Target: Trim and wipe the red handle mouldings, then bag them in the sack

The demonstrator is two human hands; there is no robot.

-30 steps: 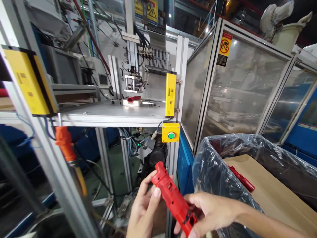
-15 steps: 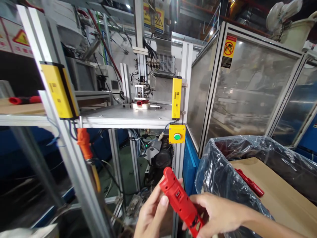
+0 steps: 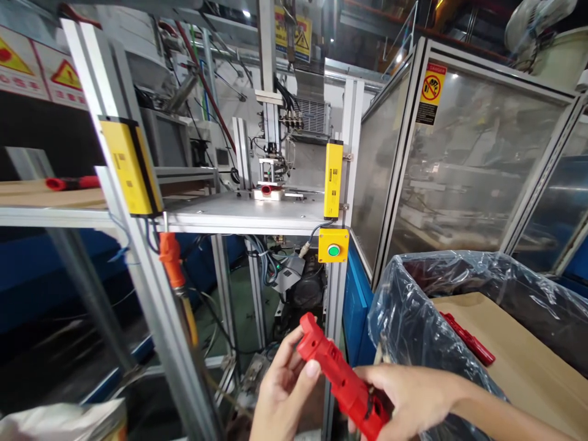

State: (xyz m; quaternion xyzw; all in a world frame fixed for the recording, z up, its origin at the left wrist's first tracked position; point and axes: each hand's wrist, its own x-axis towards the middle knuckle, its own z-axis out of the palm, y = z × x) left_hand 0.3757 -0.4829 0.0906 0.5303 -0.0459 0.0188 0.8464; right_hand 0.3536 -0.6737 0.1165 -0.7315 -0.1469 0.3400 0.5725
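On the far left a red tube-shaped part (image 3: 68, 182) lies on a cardboard-topped shelf (image 3: 27, 195), newly in view as the head has turned left. Behind the yellow light-curtain bar (image 3: 131, 165), a grey metal machine table (image 3: 239, 213) carries a fixture holding another red piece (image 3: 266, 190). Low in the middle, the left hand (image 3: 280, 398) pinches the long red moulded plastic housing (image 3: 342, 376) near its upper end; the right hand (image 3: 408, 398) grips its lower end. Both have kept their hold, the housing barely shifted. Right of them stands a plastic-lined cardboard box (image 3: 505, 361).

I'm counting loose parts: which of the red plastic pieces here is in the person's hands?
The red handle low in the middle, gripped by the left hand and right hand. Others lie on the cardboard, fixture and left shelf.
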